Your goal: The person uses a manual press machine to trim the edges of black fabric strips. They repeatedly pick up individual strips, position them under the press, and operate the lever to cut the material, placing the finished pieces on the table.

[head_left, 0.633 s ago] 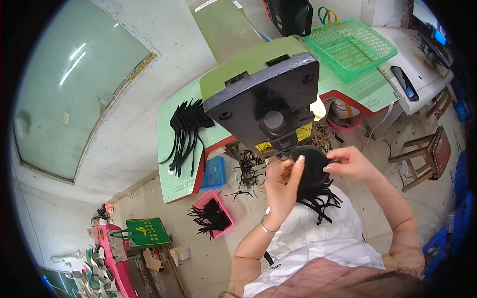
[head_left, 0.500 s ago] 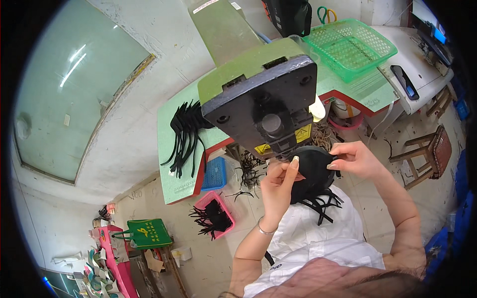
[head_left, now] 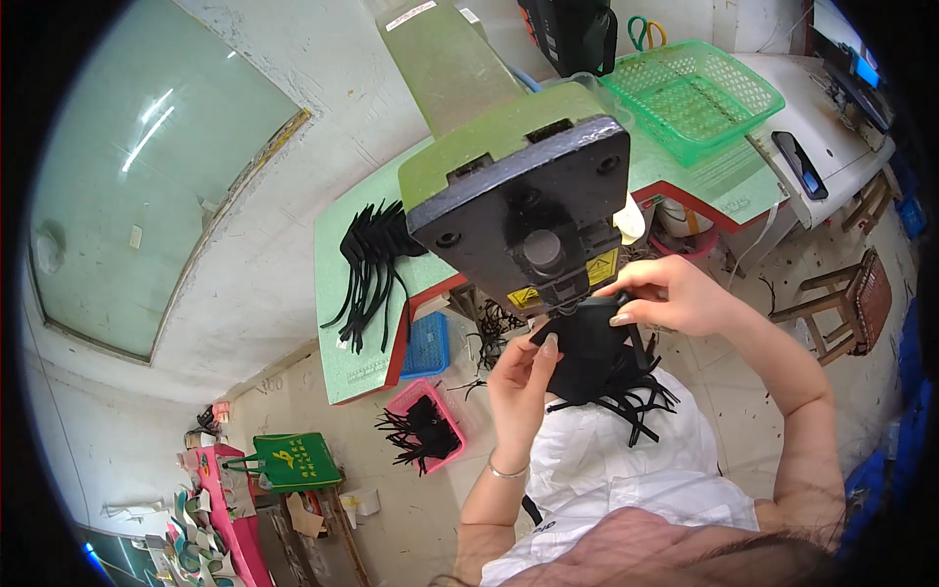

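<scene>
My left hand [head_left: 520,377] and my right hand [head_left: 669,296] both grip a black fabric piece [head_left: 593,344], holding it up right under the dark head of the green press machine [head_left: 523,196]. Black straps hang from the piece over a bundle of more black pieces [head_left: 626,396] on my lap. My left thumb presses on the left edge of the piece, my right fingers pinch its top right edge.
A pile of black strapped pieces [head_left: 370,259] lies on the green table [head_left: 342,333] at left. A green basket [head_left: 694,93] stands on the table's far right. A pink basket [head_left: 423,426] and a blue basket [head_left: 426,344] sit on the floor. A wooden stool [head_left: 849,298] is at right.
Both hands have lifted the black piece closer to the underside of the machine head; my right hand has moved up and left onto its top edge.
</scene>
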The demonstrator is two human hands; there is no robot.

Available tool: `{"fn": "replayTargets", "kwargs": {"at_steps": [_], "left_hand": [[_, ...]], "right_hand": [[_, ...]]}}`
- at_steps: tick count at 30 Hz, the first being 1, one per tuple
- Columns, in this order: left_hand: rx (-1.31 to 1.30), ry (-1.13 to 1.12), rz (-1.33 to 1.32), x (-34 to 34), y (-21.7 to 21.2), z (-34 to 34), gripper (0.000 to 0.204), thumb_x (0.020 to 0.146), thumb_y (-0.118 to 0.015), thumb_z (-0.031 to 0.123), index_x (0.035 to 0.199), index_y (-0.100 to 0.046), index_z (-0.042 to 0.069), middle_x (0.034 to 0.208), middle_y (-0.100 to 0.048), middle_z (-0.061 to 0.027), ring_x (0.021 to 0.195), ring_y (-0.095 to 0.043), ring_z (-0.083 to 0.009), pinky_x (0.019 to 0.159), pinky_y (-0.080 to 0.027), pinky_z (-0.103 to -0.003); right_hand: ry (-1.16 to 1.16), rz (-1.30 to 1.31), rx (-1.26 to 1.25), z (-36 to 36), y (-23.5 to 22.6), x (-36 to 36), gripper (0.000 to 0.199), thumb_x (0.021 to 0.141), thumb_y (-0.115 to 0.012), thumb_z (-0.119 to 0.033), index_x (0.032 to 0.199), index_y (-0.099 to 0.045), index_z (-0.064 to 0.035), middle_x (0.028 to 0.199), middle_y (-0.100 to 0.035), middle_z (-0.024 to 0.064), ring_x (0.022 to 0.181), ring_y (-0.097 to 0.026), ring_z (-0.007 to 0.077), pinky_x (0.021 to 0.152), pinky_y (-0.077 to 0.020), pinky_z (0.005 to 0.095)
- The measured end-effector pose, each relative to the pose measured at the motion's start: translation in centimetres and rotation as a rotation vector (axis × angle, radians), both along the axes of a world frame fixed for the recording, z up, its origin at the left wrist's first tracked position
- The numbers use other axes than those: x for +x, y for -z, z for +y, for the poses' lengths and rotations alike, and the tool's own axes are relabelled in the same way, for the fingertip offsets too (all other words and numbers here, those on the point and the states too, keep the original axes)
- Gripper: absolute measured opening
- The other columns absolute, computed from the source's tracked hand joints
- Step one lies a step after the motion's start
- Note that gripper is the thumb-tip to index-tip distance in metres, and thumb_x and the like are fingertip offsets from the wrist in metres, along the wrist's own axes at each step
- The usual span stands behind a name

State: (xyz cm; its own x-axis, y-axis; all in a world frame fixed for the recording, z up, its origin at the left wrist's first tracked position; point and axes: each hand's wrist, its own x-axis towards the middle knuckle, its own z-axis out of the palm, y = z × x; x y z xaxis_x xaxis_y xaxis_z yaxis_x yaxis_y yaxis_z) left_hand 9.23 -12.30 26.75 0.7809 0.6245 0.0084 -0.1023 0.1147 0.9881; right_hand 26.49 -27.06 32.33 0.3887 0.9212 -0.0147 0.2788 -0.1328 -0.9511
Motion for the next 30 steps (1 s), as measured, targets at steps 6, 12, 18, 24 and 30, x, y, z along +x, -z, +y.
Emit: {"fn": "replayTargets", "kwargs": {"at_steps": [6,12,18,24,30], "left_hand": [[0.401,0.115,0.131,0.9,-1.5,2.7,0.029,0.078,-0.074,0.021,0.095,-0.063,0.000,0.079,-0.060,0.0005,0.070,-0.051,-0.0054,0.063,-0.041,-0.020],[0.217,0.173,0.171,1.1,-0.9,3.0,0.019,0.078,-0.074,0.018,0.084,-0.068,0.001,0.072,-0.059,0.0046,0.061,-0.046,-0.0021,0.057,-0.037,-0.017],[0.083,0.110,0.132,1.6,-1.7,1.8,0.015,0.079,-0.073,0.016,0.084,-0.068,0.002,0.069,-0.060,0.0055,0.057,-0.042,0.0000,0.052,-0.033,-0.015],[0.378,0.228,0.172,1.2,-1.9,3.2,0.021,0.080,-0.072,0.018,0.092,-0.068,0.000,0.077,-0.062,0.0004,0.065,-0.049,-0.0056,0.060,-0.040,-0.020],[0.396,0.275,0.164,1.1,-2.5,3.8,0.023,0.082,-0.070,0.016,0.098,-0.066,-0.001,0.084,-0.062,-0.0033,0.077,-0.053,-0.0090,0.071,-0.043,-0.023]], "right_hand": [[-0.137,0.065,0.094,2.7,0.2,1.5,0.029,0.080,-0.068,-0.008,0.090,-0.042,-0.0009,0.063,-0.038,-0.0032,0.057,-0.030,0.0055,0.052,-0.0329,0.0225],[-0.178,-0.009,-0.051,2.2,-2.2,2.1,0.030,0.079,-0.071,-0.009,0.098,-0.049,0.0002,0.065,-0.044,-0.0044,0.058,-0.032,0.0030,0.053,-0.0311,0.0202],[-0.148,0.060,-0.032,1.6,-1.4,2.1,0.027,0.079,-0.071,-0.008,0.095,-0.050,0.0003,0.065,-0.045,-0.0054,0.057,-0.030,0.0025,0.053,-0.0300,0.0197],[-0.148,0.123,0.064,2.9,-0.7,1.8,0.028,0.079,-0.071,-0.010,0.092,-0.048,0.0000,0.063,-0.042,-0.0055,0.057,-0.030,0.0023,0.053,-0.0309,0.0196],[-0.182,0.174,-0.066,2.6,-0.1,3.2,0.021,0.082,-0.069,-0.018,0.091,-0.062,0.0000,0.067,-0.053,-0.0053,0.058,-0.037,0.0017,0.054,-0.0337,0.0214]]}}
